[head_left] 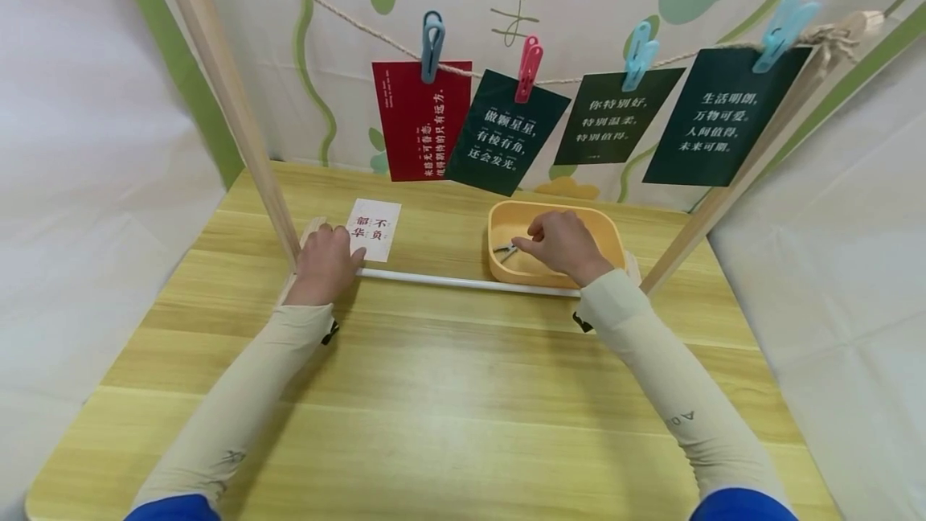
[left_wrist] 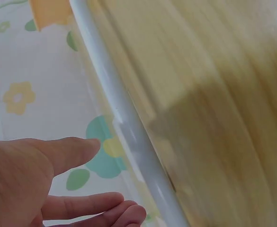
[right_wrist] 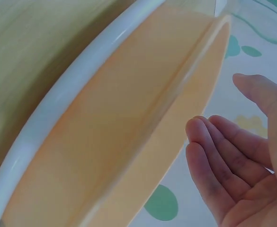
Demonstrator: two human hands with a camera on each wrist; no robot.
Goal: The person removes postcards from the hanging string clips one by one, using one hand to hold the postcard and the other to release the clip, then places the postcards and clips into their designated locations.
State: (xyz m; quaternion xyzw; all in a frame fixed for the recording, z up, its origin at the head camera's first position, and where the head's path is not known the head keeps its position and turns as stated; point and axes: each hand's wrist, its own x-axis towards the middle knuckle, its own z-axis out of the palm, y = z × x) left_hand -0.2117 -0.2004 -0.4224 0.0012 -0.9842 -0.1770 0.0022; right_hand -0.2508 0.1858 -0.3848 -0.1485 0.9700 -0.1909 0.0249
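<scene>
My left hand [head_left: 325, 265] is over the near left edge of a white card [head_left: 379, 233] with dark red characters, which lies on the table. In the left wrist view its thumb and fingers stand apart with nothing between them. Whether it touches the card is hidden. My right hand [head_left: 568, 244] hovers over a yellow plastic bin [head_left: 495, 225]. Its fingers are loosely bent and hold nothing in the right wrist view. Left of the right fingertips, a small grey clip [head_left: 506, 249] lies inside the bin; the hand covers part of the bin's inside.
Above, a twine line [head_left: 347, 17] carries a red card [head_left: 412, 119] and several dark green cards [head_left: 510, 131], held by blue and pink clothespins [head_left: 529, 71]. Wooden posts [head_left: 239, 111] rise at both sides. A white rod [head_left: 448, 281] runs between their bases in front of the bin.
</scene>
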